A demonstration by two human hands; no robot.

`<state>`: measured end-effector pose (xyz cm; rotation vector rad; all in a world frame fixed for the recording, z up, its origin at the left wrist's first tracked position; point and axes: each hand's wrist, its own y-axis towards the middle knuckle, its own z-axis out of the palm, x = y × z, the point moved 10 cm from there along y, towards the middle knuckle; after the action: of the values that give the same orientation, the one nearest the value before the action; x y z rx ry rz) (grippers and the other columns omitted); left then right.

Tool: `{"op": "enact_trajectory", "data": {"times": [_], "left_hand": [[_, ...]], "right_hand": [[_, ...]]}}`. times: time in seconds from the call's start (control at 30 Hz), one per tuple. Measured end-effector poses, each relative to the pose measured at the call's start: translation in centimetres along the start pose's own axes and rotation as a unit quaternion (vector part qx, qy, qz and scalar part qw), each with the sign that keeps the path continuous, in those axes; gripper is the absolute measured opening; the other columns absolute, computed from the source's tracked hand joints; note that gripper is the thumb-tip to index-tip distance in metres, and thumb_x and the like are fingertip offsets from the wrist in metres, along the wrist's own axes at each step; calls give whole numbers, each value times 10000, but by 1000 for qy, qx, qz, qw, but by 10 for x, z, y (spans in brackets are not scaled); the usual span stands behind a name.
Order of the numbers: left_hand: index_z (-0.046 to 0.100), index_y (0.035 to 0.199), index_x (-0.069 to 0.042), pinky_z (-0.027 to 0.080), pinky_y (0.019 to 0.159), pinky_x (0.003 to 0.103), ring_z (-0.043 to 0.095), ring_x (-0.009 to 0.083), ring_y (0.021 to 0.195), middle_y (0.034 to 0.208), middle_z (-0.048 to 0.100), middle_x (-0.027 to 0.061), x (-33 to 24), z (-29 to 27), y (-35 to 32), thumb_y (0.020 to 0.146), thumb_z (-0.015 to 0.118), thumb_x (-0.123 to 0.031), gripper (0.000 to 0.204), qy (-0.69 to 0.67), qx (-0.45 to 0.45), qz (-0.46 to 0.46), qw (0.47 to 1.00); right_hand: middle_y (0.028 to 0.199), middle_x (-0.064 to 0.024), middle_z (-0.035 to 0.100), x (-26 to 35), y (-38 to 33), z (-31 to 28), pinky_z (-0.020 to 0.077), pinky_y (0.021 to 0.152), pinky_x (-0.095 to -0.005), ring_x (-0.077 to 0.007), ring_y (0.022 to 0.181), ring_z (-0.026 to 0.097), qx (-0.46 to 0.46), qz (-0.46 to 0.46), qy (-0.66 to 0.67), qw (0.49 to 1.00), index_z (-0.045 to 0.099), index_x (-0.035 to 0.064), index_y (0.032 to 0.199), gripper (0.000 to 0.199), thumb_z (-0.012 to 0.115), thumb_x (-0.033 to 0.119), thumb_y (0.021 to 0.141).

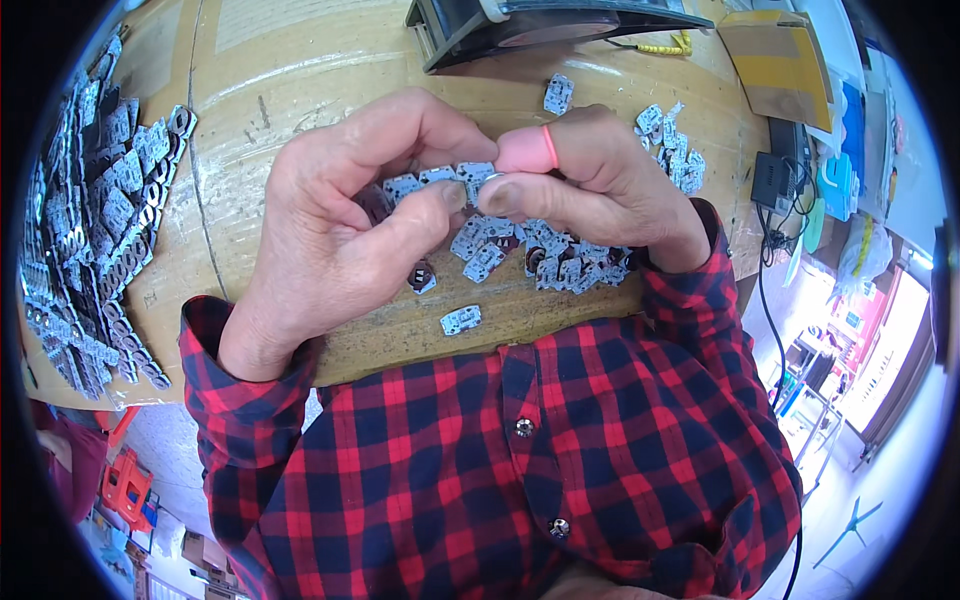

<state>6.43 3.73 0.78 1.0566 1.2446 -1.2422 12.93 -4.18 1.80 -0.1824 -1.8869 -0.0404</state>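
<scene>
Left hand (330, 225), centre-left of the frame: curled narrow, thumb tip pressed toward the opposite thumb, pinching one end of a small silver metal piece (490, 181). Right hand (600, 185), centre-right: also closed narrow on the same piece, thumb under and a forefinger in a pink rubber finger cot (530, 150) on top. Thumb tips almost touching at mid-frame, the piece caught between them, just above the loose pile.

Directly beneath and behind the hands: a scatter of small flat metal plates (520, 250), pale blue-grey with punched holes, spread on a cardboard-covered work surface (300, 60). One single plate (461, 320) lying apart near the lower edge of the cardboard, another (558, 94) alone toward the upper middle. A smaller cluster (675, 150) to the upper right of the right hand.

Far left of the frame: a long heap of the same plates (95, 230), stacked in overlapping rows. Top centre: a dark fan housing (540, 25) with a yellow cable tie beside it. Lower half: red-and-navy checked shirt (520, 470), sleeves reaching to both wrists.
</scene>
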Motion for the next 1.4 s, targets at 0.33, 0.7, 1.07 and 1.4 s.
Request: {"op": "enact_trajectory", "data": {"times": [0.33, 0.7, 1.07, 1.4], "left_hand": [[563, 1061, 42, 440, 588, 164, 573, 47, 739, 887, 636, 48, -4, -10, 0, 875, 618, -59, 218, -51, -51, 29, 997], [562, 1043, 29, 438, 577, 160, 592, 59, 765, 881, 630, 49, 1, -2, 3, 871, 654, -88, 228, -117, -65, 9, 991], [564, 882, -20, 283, 378, 143, 454, 7, 454, 642, 587, 20, 17, 1, 0, 880, 662, -109, 133, -207, -57, -106, 971], [589, 947, 2, 353, 461, 151, 505, 22, 543, 744, 612, 16, -8, -24, -5, 893, 632, -89, 114, -14, -189, 54, 980]], "right_hand": [[584, 32, 518, -8, -1, -9, 331, 436, -206, -30, 488, 440, -78, 57, 65, 993, 607, 36, 759, 265, 581, 216, 952], [569, 0, 504, 3, 2, -4, 353, 446, -230, -66, 486, 462, -45, -39, -73, 996, 609, 19, 812, 221, 593, 198, 941], [540, 15, 460, -2, 1, -1, 320, 390, -197, -58, 420, 418, -47, 80, 126, 988, 586, 17, 812, 258, 518, 207, 972], [491, 6, 384, -40, 0, 9, 339, 305, -231, -74, 336, 355, -147, 228, 394, 878, 559, 2, 801, 293, 515, 232, 978]]}}
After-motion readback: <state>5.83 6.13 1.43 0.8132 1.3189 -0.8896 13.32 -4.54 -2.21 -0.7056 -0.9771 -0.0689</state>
